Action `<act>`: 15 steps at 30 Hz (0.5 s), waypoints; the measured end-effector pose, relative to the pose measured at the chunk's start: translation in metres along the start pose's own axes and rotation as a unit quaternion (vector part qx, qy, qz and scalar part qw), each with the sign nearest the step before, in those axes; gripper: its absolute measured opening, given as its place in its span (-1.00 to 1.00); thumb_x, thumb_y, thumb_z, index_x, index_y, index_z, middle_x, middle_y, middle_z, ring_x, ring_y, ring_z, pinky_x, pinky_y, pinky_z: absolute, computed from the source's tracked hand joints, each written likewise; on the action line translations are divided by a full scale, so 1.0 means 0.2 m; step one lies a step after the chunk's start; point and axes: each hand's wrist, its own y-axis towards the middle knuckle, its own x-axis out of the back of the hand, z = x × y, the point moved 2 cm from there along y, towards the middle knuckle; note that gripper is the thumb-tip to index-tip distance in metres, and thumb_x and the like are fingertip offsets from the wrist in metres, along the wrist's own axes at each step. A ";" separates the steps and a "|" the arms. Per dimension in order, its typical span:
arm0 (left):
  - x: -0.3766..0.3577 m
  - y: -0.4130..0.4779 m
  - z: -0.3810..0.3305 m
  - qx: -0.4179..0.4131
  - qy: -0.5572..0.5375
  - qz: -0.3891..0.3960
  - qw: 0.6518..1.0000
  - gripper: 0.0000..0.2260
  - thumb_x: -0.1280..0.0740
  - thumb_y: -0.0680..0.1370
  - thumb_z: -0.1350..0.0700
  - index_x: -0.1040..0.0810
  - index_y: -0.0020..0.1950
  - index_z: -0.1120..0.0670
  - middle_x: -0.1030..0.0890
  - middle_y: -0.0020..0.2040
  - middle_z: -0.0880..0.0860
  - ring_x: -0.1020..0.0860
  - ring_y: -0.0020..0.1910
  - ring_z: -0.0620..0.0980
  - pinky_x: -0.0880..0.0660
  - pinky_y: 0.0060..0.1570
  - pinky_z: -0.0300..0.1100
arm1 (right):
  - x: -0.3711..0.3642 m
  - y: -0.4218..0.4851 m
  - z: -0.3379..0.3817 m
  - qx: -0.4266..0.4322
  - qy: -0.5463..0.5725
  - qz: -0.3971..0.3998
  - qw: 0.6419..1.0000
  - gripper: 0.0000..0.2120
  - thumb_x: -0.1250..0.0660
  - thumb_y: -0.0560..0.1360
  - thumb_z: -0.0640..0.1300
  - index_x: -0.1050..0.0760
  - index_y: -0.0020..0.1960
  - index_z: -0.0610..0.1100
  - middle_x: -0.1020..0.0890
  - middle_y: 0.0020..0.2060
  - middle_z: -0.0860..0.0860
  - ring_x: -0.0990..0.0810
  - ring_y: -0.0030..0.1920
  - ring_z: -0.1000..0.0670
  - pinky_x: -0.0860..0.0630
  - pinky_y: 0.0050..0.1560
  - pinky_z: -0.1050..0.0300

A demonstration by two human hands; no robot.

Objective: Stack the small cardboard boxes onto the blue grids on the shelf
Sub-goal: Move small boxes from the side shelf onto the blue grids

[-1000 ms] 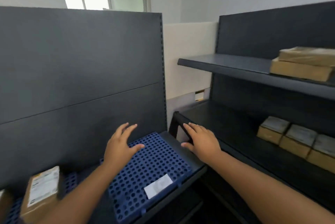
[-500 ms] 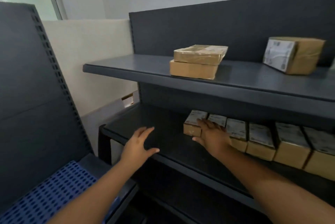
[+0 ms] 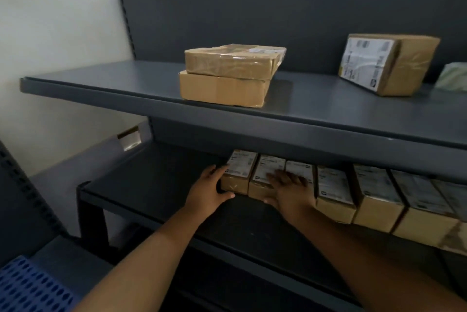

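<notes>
My left hand [image 3: 209, 191] rests open against the left side of the end box [image 3: 236, 175] in the row of small cardboard boxes [image 3: 353, 195] on the lower dark shelf [image 3: 156, 185], thumb along its front — touching, not yet closed around it. My right hand [image 3: 290, 190] lies flat, fingers spread, over the tops of the second box [image 3: 264, 176] and third box [image 3: 300, 169]; nothing lifted. Blue grid [image 3: 27, 286] sits at lower left, well apart from the row.
</notes>
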 end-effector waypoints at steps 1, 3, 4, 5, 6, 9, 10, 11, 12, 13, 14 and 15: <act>-0.02 0.02 0.00 0.006 -0.001 0.007 1.000 -0.24 -0.50 0.42 -0.11 -0.19 0.52 -0.25 -0.21 0.55 0.08 -0.27 0.48 0.11 -0.35 0.38 0.03 | -0.01 0.00 0.00 0.004 -0.008 0.002 1.000 -0.32 -0.18 0.52 0.27 -0.02 0.54 0.12 -0.17 0.54 0.02 -0.13 0.50 -0.13 -0.08 0.43 -0.20; -0.05 0.06 0.01 0.001 -0.006 0.017 1.000 -0.29 -0.48 0.44 -0.07 -0.23 0.51 -0.24 -0.31 0.51 0.08 -0.33 0.44 0.09 -0.36 0.37 0.03 | -0.02 0.00 -0.01 0.005 -0.016 0.002 1.000 -0.35 -0.16 0.54 0.24 0.00 0.54 0.13 -0.16 0.54 0.03 -0.11 0.51 -0.13 -0.06 0.44 -0.20; -0.07 0.07 0.01 -0.005 -0.014 0.016 1.000 -0.32 -0.48 0.45 -0.05 -0.26 0.50 -0.23 -0.39 0.47 0.07 -0.38 0.40 0.07 -0.39 0.35 0.01 | -0.02 0.00 -0.01 0.003 -0.018 0.004 1.000 -0.35 -0.15 0.55 0.24 0.01 0.55 0.13 -0.15 0.54 0.03 -0.10 0.51 -0.13 -0.05 0.44 -0.21; -0.08 0.07 0.01 -0.010 -0.027 0.009 1.000 -0.36 -0.48 0.46 -0.03 -0.30 0.49 -0.22 -0.45 0.42 0.05 -0.44 0.35 0.04 -0.42 0.32 -0.04 | -0.02 0.00 -0.01 0.002 -0.018 0.007 1.000 -0.36 -0.14 0.56 0.24 0.02 0.55 0.14 -0.14 0.55 0.04 -0.09 0.52 -0.13 -0.03 0.45 -0.21; -0.09 0.08 0.01 -0.010 -0.042 -0.003 0.999 -0.39 -0.48 0.47 -0.01 -0.35 0.47 -0.21 -0.50 0.39 0.03 -0.49 0.29 0.01 -0.45 0.29 -0.09 | -0.02 0.00 -0.01 0.002 -0.020 0.009 1.000 -0.36 -0.13 0.56 0.24 0.03 0.55 0.14 -0.13 0.55 0.04 -0.08 0.52 -0.13 -0.01 0.45 -0.22; -0.10 0.07 0.01 0.000 -0.059 -0.045 0.997 -0.47 -0.48 0.47 0.02 -0.43 0.41 -0.21 -0.58 0.31 -0.01 -0.57 0.19 -0.06 -0.48 0.20 -0.24 | -0.02 -0.01 0.00 0.004 -0.030 0.009 0.999 -0.37 -0.11 0.57 0.23 0.03 0.55 0.13 -0.12 0.55 0.05 -0.07 0.52 -0.11 0.02 0.46 -0.23; -0.10 0.06 0.01 0.003 -0.060 -0.054 0.997 -0.48 -0.48 0.47 0.02 -0.44 0.40 -0.21 -0.59 0.30 -0.02 -0.58 0.17 -0.07 -0.49 0.18 -0.24 | -0.03 -0.01 0.00 0.007 -0.033 0.007 0.999 -0.38 -0.10 0.58 0.22 0.03 0.55 0.13 -0.12 0.55 0.05 -0.06 0.53 -0.11 0.03 0.45 -0.23; -0.09 0.05 0.01 0.001 -0.057 -0.062 0.996 -0.49 -0.48 0.47 0.02 -0.44 0.39 -0.22 -0.60 0.28 -0.02 -0.58 0.16 -0.07 -0.51 0.16 -0.24 | -0.03 -0.01 -0.01 0.010 -0.037 0.005 0.999 -0.40 -0.09 0.59 0.20 0.03 0.55 0.12 -0.12 0.56 0.05 -0.05 0.53 -0.11 0.05 0.45 -0.24; -0.08 0.04 0.01 -0.002 -0.054 -0.071 0.996 -0.49 -0.48 0.47 0.02 -0.45 0.39 -0.22 -0.61 0.27 -0.02 -0.59 0.15 -0.07 -0.52 0.15 -0.22 | -0.03 -0.01 -0.01 0.015 -0.044 0.007 0.999 -0.42 -0.07 0.61 0.17 0.03 0.55 0.11 -0.10 0.56 0.04 -0.03 0.54 -0.11 0.09 0.46 -0.25; -0.07 0.02 0.02 -0.005 -0.055 -0.081 0.995 -0.49 -0.48 0.47 0.02 -0.45 0.38 -0.21 -0.61 0.26 -0.01 -0.59 0.15 -0.06 -0.53 0.15 -0.20 | -0.03 -0.01 -0.01 0.022 -0.052 0.014 0.998 -0.44 -0.05 0.62 0.15 0.04 0.55 0.10 -0.07 0.57 0.04 0.00 0.55 -0.11 0.13 0.45 -0.26; -0.04 0.00 0.03 -0.004 -0.063 -0.090 0.994 -0.49 -0.49 0.46 0.02 -0.46 0.38 -0.21 -0.61 0.26 0.00 -0.58 0.16 -0.05 -0.53 0.16 -0.17 | -0.03 0.00 0.00 0.028 -0.058 0.022 0.998 -0.45 -0.04 0.63 0.14 0.05 0.56 0.10 -0.05 0.57 0.04 0.03 0.55 -0.11 0.17 0.45 -0.28; -0.01 -0.03 0.05 -0.002 -0.069 -0.096 0.993 -0.49 -0.49 0.46 0.03 -0.46 0.38 -0.21 -0.60 0.27 0.01 -0.58 0.17 -0.04 -0.53 0.17 -0.16 | -0.03 0.00 0.01 0.030 -0.063 0.030 0.997 -0.45 -0.03 0.63 0.13 0.06 0.56 0.09 -0.04 0.57 0.04 0.04 0.55 -0.11 0.19 0.45 -0.29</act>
